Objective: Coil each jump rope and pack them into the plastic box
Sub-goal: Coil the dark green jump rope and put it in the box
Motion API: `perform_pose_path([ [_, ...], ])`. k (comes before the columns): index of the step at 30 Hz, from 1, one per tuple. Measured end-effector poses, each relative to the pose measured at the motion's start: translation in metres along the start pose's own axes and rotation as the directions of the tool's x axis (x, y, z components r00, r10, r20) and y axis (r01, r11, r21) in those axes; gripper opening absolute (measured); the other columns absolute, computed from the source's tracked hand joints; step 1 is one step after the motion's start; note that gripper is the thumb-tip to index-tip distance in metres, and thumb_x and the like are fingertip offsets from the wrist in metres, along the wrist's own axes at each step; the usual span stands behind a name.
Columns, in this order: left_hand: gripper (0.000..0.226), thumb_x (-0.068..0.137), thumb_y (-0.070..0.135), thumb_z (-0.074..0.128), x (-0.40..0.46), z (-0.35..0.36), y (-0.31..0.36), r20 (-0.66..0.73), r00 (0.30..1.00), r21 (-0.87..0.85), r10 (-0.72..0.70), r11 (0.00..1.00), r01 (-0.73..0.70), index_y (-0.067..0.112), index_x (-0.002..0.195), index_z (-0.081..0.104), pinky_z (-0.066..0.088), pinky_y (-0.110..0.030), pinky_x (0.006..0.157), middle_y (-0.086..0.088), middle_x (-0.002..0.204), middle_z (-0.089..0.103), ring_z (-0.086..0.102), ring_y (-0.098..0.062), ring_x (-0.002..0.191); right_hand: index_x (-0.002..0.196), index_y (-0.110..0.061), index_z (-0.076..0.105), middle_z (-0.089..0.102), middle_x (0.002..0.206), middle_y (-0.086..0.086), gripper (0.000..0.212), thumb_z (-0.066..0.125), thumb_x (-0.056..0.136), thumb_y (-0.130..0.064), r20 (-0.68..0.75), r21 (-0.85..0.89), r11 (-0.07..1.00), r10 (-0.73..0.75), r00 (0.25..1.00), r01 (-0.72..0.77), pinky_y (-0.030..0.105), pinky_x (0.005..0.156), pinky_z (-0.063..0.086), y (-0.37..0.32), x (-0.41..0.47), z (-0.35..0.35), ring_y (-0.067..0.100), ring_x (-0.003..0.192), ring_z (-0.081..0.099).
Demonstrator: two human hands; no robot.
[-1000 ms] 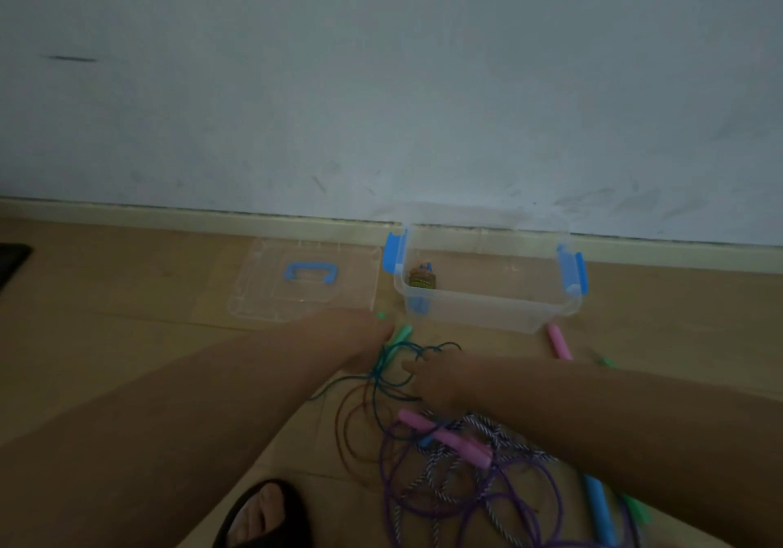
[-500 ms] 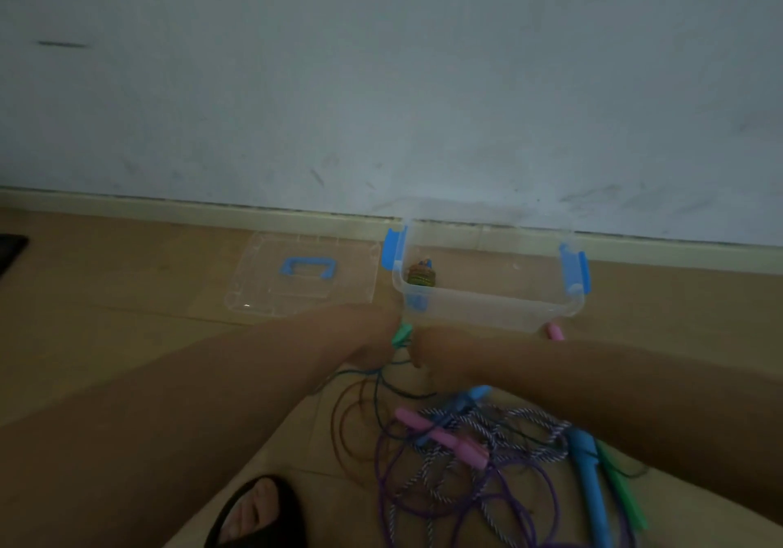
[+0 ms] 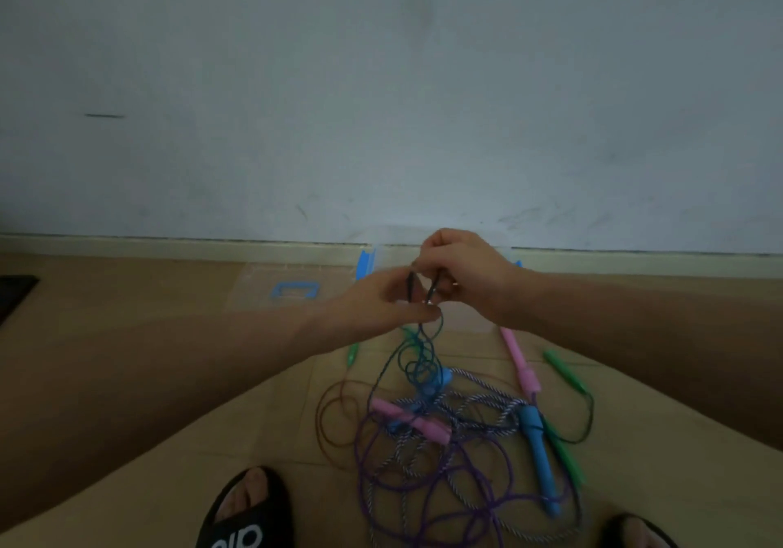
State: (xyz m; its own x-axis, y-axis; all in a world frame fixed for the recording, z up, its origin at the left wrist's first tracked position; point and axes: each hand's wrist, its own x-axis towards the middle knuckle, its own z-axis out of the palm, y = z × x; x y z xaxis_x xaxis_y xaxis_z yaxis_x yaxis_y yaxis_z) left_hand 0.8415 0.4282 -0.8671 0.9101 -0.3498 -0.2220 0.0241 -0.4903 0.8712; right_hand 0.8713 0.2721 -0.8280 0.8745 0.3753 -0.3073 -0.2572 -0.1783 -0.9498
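Observation:
Both hands are raised in front of the clear plastic box (image 3: 365, 262), which they mostly hide; only its blue left latch shows. My left hand (image 3: 381, 303) and my right hand (image 3: 464, 272) each pinch a strand of a thin dark blue-green rope (image 3: 417, 361), which hangs from them down to the floor. Below lies a tangle of ropes: a purple cord (image 3: 428, 475), a striped white cord (image 3: 478, 403), two pink handles (image 3: 519, 361), a blue handle (image 3: 538, 450) and green handles (image 3: 565, 371).
The box's clear lid (image 3: 292, 289) with a blue handle lies flat on the wooden floor to the left. A pale wall and baseboard (image 3: 169, 244) run behind. My black sandalled feet (image 3: 250, 509) stand at the bottom edge. A dark object (image 3: 15, 293) sits far left.
Both hands have risen from the floor pile to the box's height, lifting the thin dark rope with them. The view has tilted so the pile sits lower and my feet show.

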Motion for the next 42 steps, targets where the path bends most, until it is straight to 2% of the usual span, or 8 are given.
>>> perform_pose_path([
  [10, 0.030, 0.098, 0.035, 0.055, -0.014, -0.001, 0.008, -0.051, 0.998, 0.341, 0.045, 0.940, -0.024, 0.011, 0.083, 0.046, 0.053, -0.037, 0.059, -0.001, 0.064, 0.050, 0.062, -0.014, 0.051, 0.073, -0.013, 0.059, 0.050, 0.068, 0.004, 0.016, 0.068, 0.084, -0.006, -0.346, -0.044, 0.997, -0.074, 0.935, 0.063, 0.027, 0.051, 0.047, -0.010, -0.019, -0.036, 0.013, 0.055, 0.048],
  [14, 0.034, 0.102, 0.039, 0.044, -0.027, -0.015, -0.007, -0.076, 0.997, 0.539, -0.009, 0.841, 0.049, 0.019, 0.076, 0.053, 0.047, -0.038, 0.060, 0.003, 0.062, 0.048, 0.052, -0.015, 0.057, 0.072, -0.014, 0.058, 0.063, 0.079, 0.010, 0.015, 0.068, 0.083, -0.017, -0.546, -0.493, 0.864, -0.215, 0.810, -0.103, 0.027, 0.056, 0.046, 0.006, -0.018, -0.088, 0.021, 0.061, 0.058],
  [18, 0.036, 0.103, 0.036, 0.041, -0.030, -0.013, 0.004, -0.110, 0.992, 0.549, 0.064, 0.835, 0.007, 0.022, 0.072, 0.052, 0.031, -0.031, 0.055, 0.004, 0.063, 0.047, 0.046, -0.012, 0.059, 0.108, -0.010, 0.058, 0.062, 0.118, 0.017, 0.026, 0.055, 0.094, -0.032, -0.355, -0.830, 0.470, -0.031, 0.934, -0.300, 0.030, 0.077, 0.038, 0.036, -0.023, -0.096, 0.031, 0.105, 0.056],
  [27, 0.031, 0.100, 0.029, 0.050, -0.032, 0.017, 0.033, 0.008, 0.979, 0.477, 0.202, 0.860, -0.182, 0.037, 0.070, 0.058, 0.037, -0.011, 0.056, 0.021, 0.059, 0.058, 0.053, 0.009, 0.059, 0.087, -0.012, 0.059, 0.064, 0.071, 0.003, 0.044, 0.031, 0.102, -0.043, 0.020, -0.620, 0.773, -0.152, 0.988, 0.131, 0.035, 0.069, 0.050, 0.019, -0.052, 0.011, 0.021, 0.066, 0.062],
  [32, 0.037, 0.097, 0.045, 0.048, -0.037, -0.002, 0.005, 0.026, 0.989, 0.568, 0.144, 0.812, -0.134, 0.022, 0.068, 0.048, 0.035, -0.030, 0.057, 0.006, 0.061, 0.044, 0.042, -0.010, 0.056, 0.087, -0.014, 0.061, 0.064, 0.079, 0.006, 0.041, 0.036, 0.101, -0.043, 0.085, -0.931, 0.328, -0.239, 0.967, 0.163, 0.035, 0.068, 0.047, 0.026, -0.053, -0.037, 0.024, 0.076, 0.061],
  [35, 0.040, 0.098, 0.048, 0.046, -0.045, -0.016, -0.010, -0.012, 0.995, 0.581, 0.104, 0.810, -0.077, 0.024, 0.066, 0.046, 0.034, -0.031, 0.056, 0.005, 0.063, 0.045, 0.042, -0.008, 0.055, 0.094, -0.014, 0.061, 0.067, 0.099, 0.011, 0.042, 0.031, 0.103, -0.041, -0.088, -0.996, 0.030, -0.113, 0.990, -0.085, 0.030, 0.070, 0.039, 0.029, -0.049, -0.092, 0.030, 0.094, 0.063],
  [37, 0.038, 0.098, 0.045, 0.047, -0.048, -0.021, -0.013, -0.053, 0.992, 0.564, 0.117, 0.823, -0.067, 0.025, 0.066, 0.046, 0.034, -0.031, 0.057, 0.006, 0.062, 0.045, 0.042, -0.007, 0.056, 0.100, -0.008, 0.062, 0.067, 0.110, 0.016, 0.048, 0.024, 0.103, -0.037, -0.202, -0.977, 0.053, 0.046, 0.978, -0.204, 0.027, 0.072, 0.041, 0.031, -0.052, -0.106, 0.029, 0.097, 0.063],
  [42, 0.041, 0.102, 0.041, 0.042, -0.049, -0.005, 0.011, 0.009, 0.986, 0.483, 0.167, 0.863, -0.151, 0.026, 0.065, 0.042, 0.029, -0.027, 0.056, 0.007, 0.060, 0.037, 0.035, -0.005, 0.053, 0.126, -0.014, 0.054, 0.057, 0.127, 0.005, 0.033, 0.035, 0.104, -0.031, 0.007, -0.790, 0.607, 0.143, 0.990, -0.082, 0.027, 0.088, 0.040, 0.028, -0.026, -0.043, 0.022, 0.119, 0.054],
])
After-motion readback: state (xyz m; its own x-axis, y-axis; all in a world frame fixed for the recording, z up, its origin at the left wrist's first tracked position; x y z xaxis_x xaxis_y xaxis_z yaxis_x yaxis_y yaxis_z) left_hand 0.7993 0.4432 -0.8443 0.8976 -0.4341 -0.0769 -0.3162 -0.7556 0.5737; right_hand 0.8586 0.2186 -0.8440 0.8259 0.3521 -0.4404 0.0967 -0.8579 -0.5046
